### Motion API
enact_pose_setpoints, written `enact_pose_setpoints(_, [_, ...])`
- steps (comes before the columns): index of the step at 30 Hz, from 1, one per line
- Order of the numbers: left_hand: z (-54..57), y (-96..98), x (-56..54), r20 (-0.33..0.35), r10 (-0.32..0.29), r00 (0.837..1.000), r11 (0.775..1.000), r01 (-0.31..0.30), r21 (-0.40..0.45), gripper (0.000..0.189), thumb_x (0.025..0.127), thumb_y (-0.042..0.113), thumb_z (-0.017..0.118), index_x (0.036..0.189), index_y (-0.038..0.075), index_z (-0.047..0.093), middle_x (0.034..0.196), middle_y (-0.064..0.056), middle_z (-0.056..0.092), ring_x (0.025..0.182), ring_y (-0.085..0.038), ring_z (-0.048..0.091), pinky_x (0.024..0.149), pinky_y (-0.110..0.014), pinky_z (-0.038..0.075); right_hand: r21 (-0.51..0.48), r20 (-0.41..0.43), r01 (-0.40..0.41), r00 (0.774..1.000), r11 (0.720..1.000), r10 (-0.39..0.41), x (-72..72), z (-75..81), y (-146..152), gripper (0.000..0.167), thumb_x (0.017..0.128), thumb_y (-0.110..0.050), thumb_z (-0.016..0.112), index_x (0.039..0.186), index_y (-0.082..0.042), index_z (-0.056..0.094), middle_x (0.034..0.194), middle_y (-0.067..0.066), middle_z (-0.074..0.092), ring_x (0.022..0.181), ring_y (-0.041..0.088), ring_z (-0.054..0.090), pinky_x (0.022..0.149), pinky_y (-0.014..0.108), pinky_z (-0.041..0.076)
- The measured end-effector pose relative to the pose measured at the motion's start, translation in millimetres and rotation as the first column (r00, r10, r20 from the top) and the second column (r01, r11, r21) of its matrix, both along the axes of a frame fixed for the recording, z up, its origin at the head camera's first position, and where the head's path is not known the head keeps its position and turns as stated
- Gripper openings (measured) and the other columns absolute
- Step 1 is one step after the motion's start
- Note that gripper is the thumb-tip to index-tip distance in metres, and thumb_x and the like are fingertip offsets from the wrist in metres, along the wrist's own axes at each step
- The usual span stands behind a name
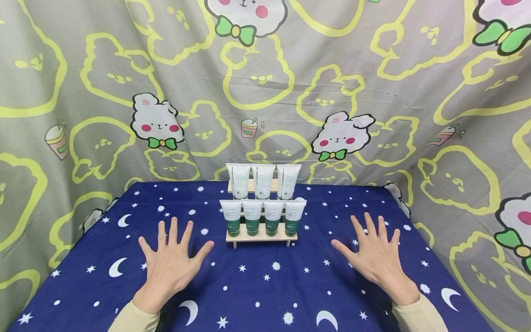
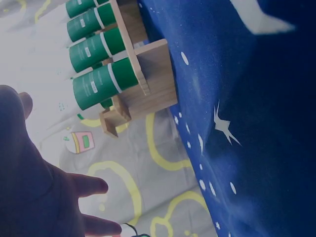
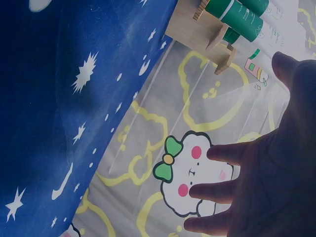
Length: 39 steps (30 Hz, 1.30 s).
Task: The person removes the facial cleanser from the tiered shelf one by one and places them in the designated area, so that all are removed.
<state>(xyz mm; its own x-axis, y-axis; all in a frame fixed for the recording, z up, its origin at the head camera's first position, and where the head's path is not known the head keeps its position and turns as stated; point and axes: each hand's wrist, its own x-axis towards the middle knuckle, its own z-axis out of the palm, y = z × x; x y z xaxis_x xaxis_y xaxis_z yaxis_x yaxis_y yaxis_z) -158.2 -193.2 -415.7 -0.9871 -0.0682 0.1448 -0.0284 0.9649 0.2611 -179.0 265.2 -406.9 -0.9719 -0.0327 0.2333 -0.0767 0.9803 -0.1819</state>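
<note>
Nothing Held; Slow, Light Approach Looked Best

L hand [image 1: 172, 267] and R hand [image 1: 375, 258] were both spread wide, backs up, fingers and thumbs apart, w/ nothing gripped. They hung over the blue cloth [image 1: 240, 299], one either side of the wooden stand [image 1: 262, 238], well apart from it. Stand sat approx. centre, near the curtain [image 1: 195, 83]. Four front tubes [image 1: 252, 216] stood green end down on its low shelf, tops v. close together; three rear tubes [image 1: 263, 182] stood higher, behind.

Prob. a ready pose. Good form, imo: any approach slow, from the sides, thumbs leading. Any contact was best as a light pinch on one tube's green base, since the flared tops might've knocked neighbours, esp. if tilted.
</note>
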Motion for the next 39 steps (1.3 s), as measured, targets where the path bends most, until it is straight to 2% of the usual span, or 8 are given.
enact_pose_setpoints(11, [-0.9,1.4,0.2,0.012,0.001,1.0,1.0,-0.001,0.003,0.1,0.092,0.081,0.039,0.16,0.007,0.034,0.166,-0.033,0.011,0.152,-0.055,-0.003,0.105,-0.08,-0.019,-0.005,-0.006,0.005,1.0,1.0,-0.005,1.2,1.1,2.0,0.103,0.088,-0.081,0.05,0.157,-0.006,0.037,0.161,0.034,0.025,0.147,0.062,0.011,0.107,0.083,0.001])
enact_pose_setpoints(20, [0.9,2.6,0.9,0.001,0.002,1.0,1.0,-0.002,-0.009,0.103,0.091,0.084,0.035,0.159,0.008,0.035,0.166,-0.032,0.012,0.152,-0.055,-0.002,0.105,-0.081,-0.016,-0.018,-0.017,0.002,1.0,1.0,-0.003,-0.3,3.4,2.3,0.102,0.088,-0.08,0.05,0.157,-0.006,0.036,0.161,0.034,0.024,0.148,0.061,0.01,0.107,0.082,0.0])
enact_pose_setpoints(25, [3.3,2.5,-1.7,-0.023,-0.004,1.0,1.0,0.004,-0.011,0.103,0.091,0.084,0.035,0.159,0.008,0.035,0.166,-0.032,0.013,0.153,-0.055,-0.001,0.106,-0.081,-0.015,-0.027,-0.036,-0.008,0.999,1.0,0.007,-2.3,7.3,0.9,0.1,0.089,-0.079,0.051,0.157,-0.007,0.036,0.161,0.033,0.024,0.147,0.061,0.012,0.107,0.082,0.003])
enact_pose_setpoints(29, [6.2,1.5,-5.7,-0.023,-0.029,0.999,0.999,0.029,0.024,0.1,0.092,0.082,0.037,0.159,0.008,0.035,0.166,-0.031,0.013,0.153,-0.055,0.0,0.107,-0.081,-0.012,-0.048,-0.06,-0.037,0.998,0.998,0.034,-5.7,13.3,-1.0,0.097,0.091,-0.075,0.053,0.157,-0.006,0.036,0.161,0.032,0.025,0.146,0.06,0.015,0.108,0.081,0.006])
enact_pose_setpoints(33, [11.8,1.4,-12.0,-0.004,-0.062,0.998,0.995,0.062,0.08,0.096,0.095,0.079,0.037,0.16,0.008,0.034,0.164,-0.03,0.022,0.152,-0.055,0.009,0.111,-0.08,0.002,-0.07,-0.083,-0.07,0.994,0.995,0.065,-9.7,19.6,-3.4,0.094,0.094,-0.07,0.056,0.157,-0.003,0.035,0.16,0.033,0.027,0.145,0.06,0.019,0.109,0.079,0.011])
enact_pose_setpoints(39, [20.0,-0.4,-23.5,0.017,-0.123,0.992,0.984,0.12,0.131,0.089,0.099,0.072,0.042,0.157,0.004,0.038,0.152,-0.031,0.044,0.141,-0.054,0.039,0.107,-0.074,0.031,-0.11,-0.141,-0.128,0.984,0.986,0.112,-16.1,33.3,-8.6,0.087,0.097,-0.059,0.059,0.157,-0.001,0.034,0.157,0.036,0.031,0.142,0.061,0.026,0.11,0.075,0.021])
